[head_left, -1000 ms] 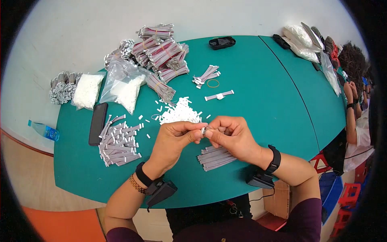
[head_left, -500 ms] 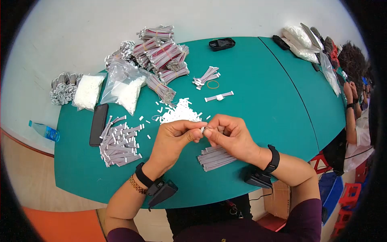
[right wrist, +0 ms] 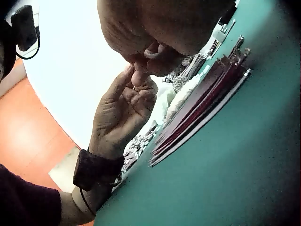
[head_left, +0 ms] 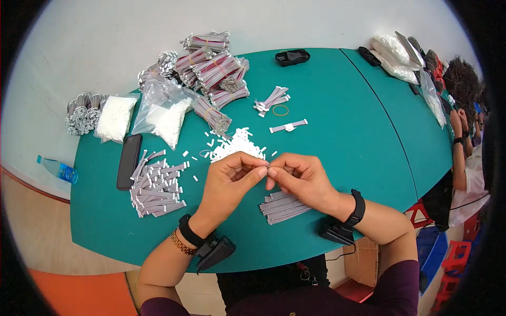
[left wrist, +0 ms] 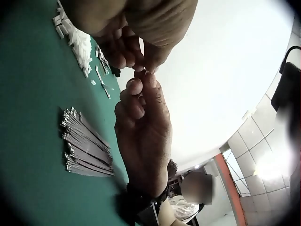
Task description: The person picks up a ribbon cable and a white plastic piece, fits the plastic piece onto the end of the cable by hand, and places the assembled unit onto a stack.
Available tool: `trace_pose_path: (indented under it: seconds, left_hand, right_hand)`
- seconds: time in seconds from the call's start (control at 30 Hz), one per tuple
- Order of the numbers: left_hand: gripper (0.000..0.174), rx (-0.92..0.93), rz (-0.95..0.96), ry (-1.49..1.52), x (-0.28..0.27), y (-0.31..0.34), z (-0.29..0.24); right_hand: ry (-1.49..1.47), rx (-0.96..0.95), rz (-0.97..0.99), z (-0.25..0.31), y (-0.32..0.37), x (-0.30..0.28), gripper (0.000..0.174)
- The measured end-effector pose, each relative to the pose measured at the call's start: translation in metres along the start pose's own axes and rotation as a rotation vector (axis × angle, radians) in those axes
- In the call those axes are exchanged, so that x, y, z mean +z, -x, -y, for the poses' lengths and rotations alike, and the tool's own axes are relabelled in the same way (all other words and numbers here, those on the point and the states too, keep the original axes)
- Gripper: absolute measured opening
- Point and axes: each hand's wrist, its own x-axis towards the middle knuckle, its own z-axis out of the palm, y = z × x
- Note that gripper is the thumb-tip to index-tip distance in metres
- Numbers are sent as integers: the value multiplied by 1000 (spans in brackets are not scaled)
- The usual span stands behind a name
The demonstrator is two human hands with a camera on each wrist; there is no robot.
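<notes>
My left hand (head_left: 229, 179) and my right hand (head_left: 303, 179) meet fingertip to fingertip over the table, just in front of the pile of small white connector pieces (head_left: 237, 145). Between thumbs and forefingers they pinch a short grey ribbon cable, mostly hidden by the fingers. In the right wrist view a pale curved bit of the ribbon cable (right wrist: 154, 52) shows under the right hand's fingers. Below the right hand lies a neat stack of grey ribbon cables (head_left: 282, 206). To the left, a loose heap of cables with white ends (head_left: 157, 187) spreads out.
Bundled cables (head_left: 213, 68) are piled at the back left, beside bags of white pieces (head_left: 115, 118). A black phone-like slab (head_left: 129, 162) lies near the loose heap. Farther back are a few cables (head_left: 272, 101), a rubber band (head_left: 280, 110) and a single cable (head_left: 288, 126).
The white connector and grey cable end seen between the fingertips earlier are now covered. The left thumb has straightened and its fingers have shifted slightly; the right hand stays nearly in place.
</notes>
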Motion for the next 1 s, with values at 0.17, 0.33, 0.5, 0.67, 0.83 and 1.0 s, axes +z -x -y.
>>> trace_pose_path:
  seconds: [0.17, 0.33, 0.5, 0.67, 0.83, 1.0]
  left_hand:
    - [12, 19, -1, -32, -1, -1, 0]
    - [11, 28, -8, -57, 0, -1, 1]
    - [11, 25, -2, -69, 0, 0, 1]
    - [11, 46, -6, -95, 2, 0, 0]
    - [11, 58, -29, -129, 1, 1, 5]
    - [12, 15, -27, -156, 1, 2, 5]
  right_hand:
    - [-127, 14, 28, -3, -1, 1, 8]
    - [-171, 62, 44, -1, -1, 1, 6]
    - [-147, 47, 42, -3, -1, 1, 7]
    - [-141, 22, 34, -3, 1, 0, 9]
    - [-134, -42, 1, -7, 1, 2, 10]
    - [-67, -35, -12, -5, 2, 5, 10]
